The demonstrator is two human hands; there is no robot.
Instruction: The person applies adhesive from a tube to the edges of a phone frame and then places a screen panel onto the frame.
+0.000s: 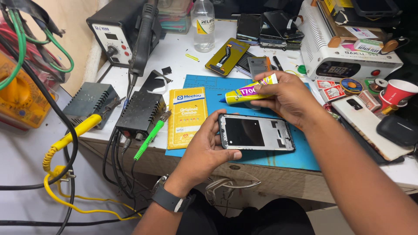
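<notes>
My left hand (204,150) grips the left end of a black phone frame (256,132), holding it flat over the blue work mat (300,152). A dark watch sits on that wrist. Just above the frame, my right hand (285,98) holds a yellow glue tube (244,93) with its blue nozzle pointing left. The nozzle tip is above the mat and not touching the frame.
A yellow flat package (187,115) lies left of the frame. Soldering stations (140,114) and irons with yellow and green handles sit at the left edge. A clear bottle (203,24), several phones, a white machine (344,52), a red cup (398,92) and a white phone (370,126) crowd the back and right.
</notes>
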